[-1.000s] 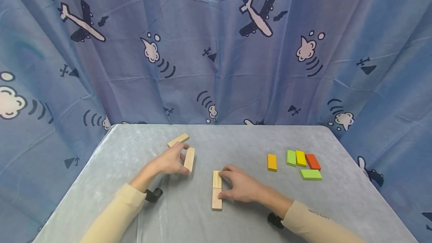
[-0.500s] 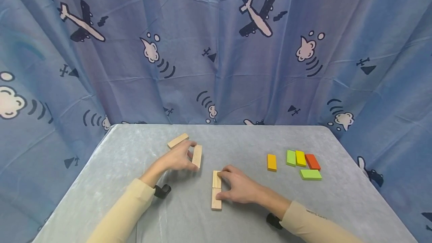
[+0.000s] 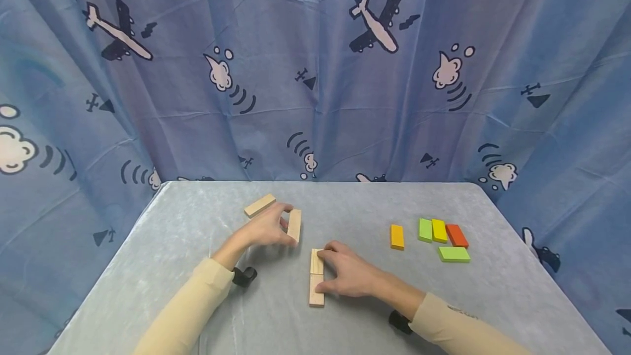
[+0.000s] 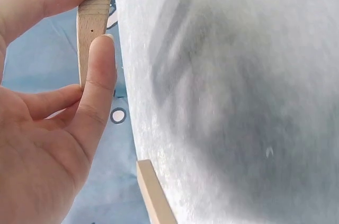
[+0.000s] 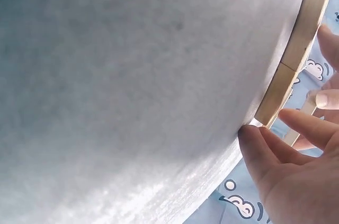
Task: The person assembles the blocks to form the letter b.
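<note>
My left hand [image 3: 266,227] grips a plain wooden block [image 3: 294,225] by its ends, above the table. In the left wrist view the held block [image 4: 91,30] stands upright between thumb and fingers. Two pale sections lie end to end in a row, the far wooden piece [image 3: 315,262] showing a lengthwise line and the near wooden block [image 3: 316,296] plain. Against this row rests my right hand [image 3: 352,272], index fingertip at the far piece and thumb at the near block. The right wrist view shows its fingertips [image 5: 249,131] by the row's end.
Another plain wooden block [image 3: 259,205] lies behind my left hand. To the right on the grey cloth-covered table [image 3: 374,201] lie an orange block [image 3: 396,237], a yellow block [image 3: 440,231], a red block [image 3: 457,235] and two green blocks [image 3: 454,254]. A patterned blue curtain [image 3: 276,97] hangs behind.
My left hand has carried its wooden block to the right and slightly away from me. The right hand stays by the row, its thumb shifted slightly left onto the near block.
</note>
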### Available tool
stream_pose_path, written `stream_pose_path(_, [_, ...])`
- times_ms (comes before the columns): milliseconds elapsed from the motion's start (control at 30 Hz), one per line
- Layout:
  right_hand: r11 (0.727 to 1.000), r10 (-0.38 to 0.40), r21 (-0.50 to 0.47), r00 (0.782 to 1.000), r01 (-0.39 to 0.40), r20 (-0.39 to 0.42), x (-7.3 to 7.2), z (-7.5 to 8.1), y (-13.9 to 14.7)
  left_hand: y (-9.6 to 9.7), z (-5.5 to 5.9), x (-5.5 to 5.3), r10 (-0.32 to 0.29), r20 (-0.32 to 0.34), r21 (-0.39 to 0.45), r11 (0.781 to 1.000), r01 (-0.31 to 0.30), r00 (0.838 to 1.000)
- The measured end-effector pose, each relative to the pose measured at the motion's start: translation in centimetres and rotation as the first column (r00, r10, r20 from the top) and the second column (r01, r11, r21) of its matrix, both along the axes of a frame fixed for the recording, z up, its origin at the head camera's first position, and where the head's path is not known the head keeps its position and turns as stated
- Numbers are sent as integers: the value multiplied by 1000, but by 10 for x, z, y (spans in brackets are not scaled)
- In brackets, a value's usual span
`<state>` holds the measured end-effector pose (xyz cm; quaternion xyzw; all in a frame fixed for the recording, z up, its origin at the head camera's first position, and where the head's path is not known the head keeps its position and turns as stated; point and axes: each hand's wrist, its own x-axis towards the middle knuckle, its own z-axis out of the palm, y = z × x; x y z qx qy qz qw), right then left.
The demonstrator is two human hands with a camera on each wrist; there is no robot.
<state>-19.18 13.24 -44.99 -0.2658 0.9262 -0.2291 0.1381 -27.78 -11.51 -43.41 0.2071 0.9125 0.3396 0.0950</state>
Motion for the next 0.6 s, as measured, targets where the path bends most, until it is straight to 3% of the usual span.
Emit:
stream_pose_path(400, [1000,-5,3,1000,5,-2,4,-1,1,17,-7,-11,-11,5,43,999,11,1000])
stream_pose_path(600, [1000,9,3,999,-8,-46,6,-2,2,28,-12,-15,-18,52,74,997,14,998])
